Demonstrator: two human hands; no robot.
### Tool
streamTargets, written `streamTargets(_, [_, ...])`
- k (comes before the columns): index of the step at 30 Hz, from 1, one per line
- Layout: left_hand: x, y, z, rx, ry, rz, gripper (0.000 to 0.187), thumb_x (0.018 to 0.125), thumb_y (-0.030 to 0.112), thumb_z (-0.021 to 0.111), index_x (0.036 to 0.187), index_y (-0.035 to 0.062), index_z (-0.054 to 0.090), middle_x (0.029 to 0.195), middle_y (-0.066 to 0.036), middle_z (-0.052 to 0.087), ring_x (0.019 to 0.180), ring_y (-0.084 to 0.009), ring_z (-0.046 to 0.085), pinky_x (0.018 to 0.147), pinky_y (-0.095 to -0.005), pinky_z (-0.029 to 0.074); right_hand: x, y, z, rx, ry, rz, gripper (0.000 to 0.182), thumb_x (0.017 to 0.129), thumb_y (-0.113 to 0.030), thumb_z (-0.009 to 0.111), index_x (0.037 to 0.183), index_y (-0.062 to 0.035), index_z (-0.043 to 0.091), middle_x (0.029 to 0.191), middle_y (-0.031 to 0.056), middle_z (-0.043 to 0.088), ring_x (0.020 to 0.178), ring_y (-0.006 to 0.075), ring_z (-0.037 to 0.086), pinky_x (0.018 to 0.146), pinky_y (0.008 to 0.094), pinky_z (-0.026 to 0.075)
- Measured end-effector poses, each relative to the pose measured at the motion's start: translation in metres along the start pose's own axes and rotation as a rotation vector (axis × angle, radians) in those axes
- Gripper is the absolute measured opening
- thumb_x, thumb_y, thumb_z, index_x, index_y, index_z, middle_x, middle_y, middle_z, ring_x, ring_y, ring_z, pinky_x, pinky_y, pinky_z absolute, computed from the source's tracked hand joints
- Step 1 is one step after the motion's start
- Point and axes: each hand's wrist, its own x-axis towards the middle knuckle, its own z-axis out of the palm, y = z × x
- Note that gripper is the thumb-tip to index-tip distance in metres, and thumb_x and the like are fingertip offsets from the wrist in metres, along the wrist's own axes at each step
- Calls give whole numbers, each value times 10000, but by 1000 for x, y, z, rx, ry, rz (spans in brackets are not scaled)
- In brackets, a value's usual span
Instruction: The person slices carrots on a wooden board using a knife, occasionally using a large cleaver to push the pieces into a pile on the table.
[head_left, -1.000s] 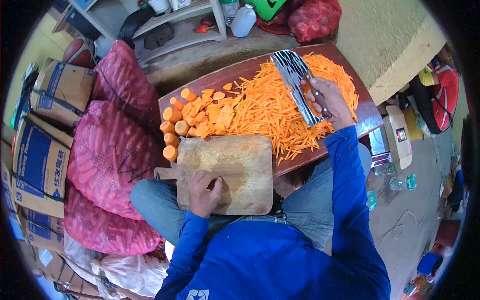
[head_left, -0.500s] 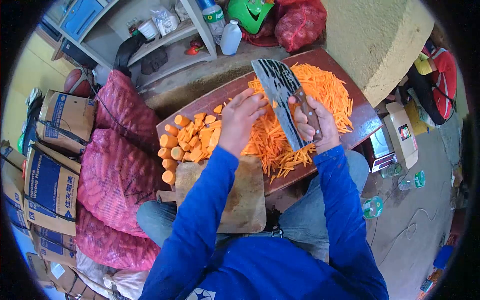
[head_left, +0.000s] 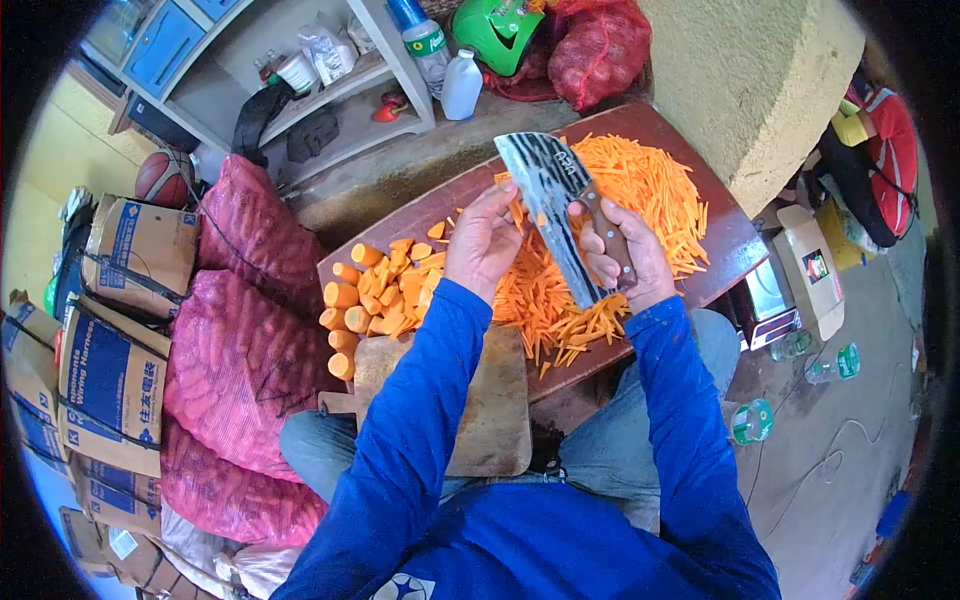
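My right hand is wrapped round the brown wooden handle of a cleaver, which is raised above a table. Its broad blade is wet and streaked, and angles up to the left. Close to the blade's left edge, my left hand has its palm turned up and its fingers loosely extended. Beneath the blade lies a heap of shredded carrot, spreading to the right. Cut carrot chunks sit in a group to the left of my left hand. A worn wooden chopping board rests over my lap, partly hidden by my left sleeve.
The reddish-brown table carries the carrots. Pink mesh sacks full of produce and strapped cardboard boxes line the left side. Shelving, a white jug and a green helmet are behind. Plastic bottles lie on the right floor.
My left hand has rolled from back-up to palm-up beside the blade. The cleaver has shifted slightly left and down, still in my right hand. The view has tilted a little.
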Motion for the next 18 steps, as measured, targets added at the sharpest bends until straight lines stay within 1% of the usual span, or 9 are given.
streamTargets(2, [-4,2,-10,14,-32,-17,140,981,23,730,1120,20,741,1092,-61,770,1056,-203,723,938,-406,580,-1,-5,1,-101,49,-59,437,1130,-397,550,1289,-6,663,711,31,609,416,77,507,366,238,394])
streamTargets(3, [-7,3,-7,12,-31,-13,140,981,23,730,1120,20,741,1092,-61,770,1056,-203,723,938,-406,580,-1,-6,-1,-103,46,-56,437,1130,-397,550,1289,-6,663,711,31,609,416,77,507,366,238,394])
streamTargets(5, [-13,5,2,230,-39,78,174,966,11,739,1140,23,748,1058,-56,768,974,-189,725,847,-374,583,0,-7,-3,-214,56,-104,435,1128,-388,553,1292,0,661,704,29,603,412,81,502,363,241,394])
streamTargets(7, [-11,2,0,367,-17,159,245,959,-2,735,1202,22,763,1070,-70,780,955,-182,735,861,-356,592,-2,-7,3,-242,86,-81,423,1127,-370,556,1288,7,659,701,30,597,408,82,492,361,243,392])
streamTargets(9, [-14,-2,1,749,-139,458,306,958,16,738,1262,2,765,1105,-90,792,1003,-166,740,919,-324,584,-2,-8,4,-287,73,-108,417,1126,-361,559,1285,13,655,699,31,583,404,80,481,360,243,391])
streamTargets(11, [-18,-6,-8,1072,-57,562,382,933,-4,738,1313,-47,743,1179,-124,805,1093,-215,753,1014,-350,563,-4,-7,9,-293,42,-115,424,1127,-359,555,1283,25,647,696,31,567,399,82,472,356,242,389])
streamTargets(13, [-30,-3,-15,1288,-22,723,385,942,-23,732,1326,-10,744,1239,-145,803,1147,-231,752,1016,-338,557,-4,-9,11,-290,66,-137,431,1127,-357,552,1284,35,640,696,29,558,398,82,469,353,240,389])
streamTargets(17, [-42,24,-54,1326,37,679,356,926,-41,708,1274,3,768,1280,-203,780,1194,-307,749,1013,-376,562,-5,-7,13,-326,96,-129,431,1124,-352,560,1258,49,648,696,31,571,397,79,465,351,238,387])
streamTargets(18, [-48,42,-67,1478,37,659,358,914,-53,701,1260,4,773,1276,-210,778,1193,-317,748,1006,-383,565,-6,-6,13,-320,99,-128,431,1124,-352,560,1258,49,648,696,31,571,397,79,465,351,238,387])
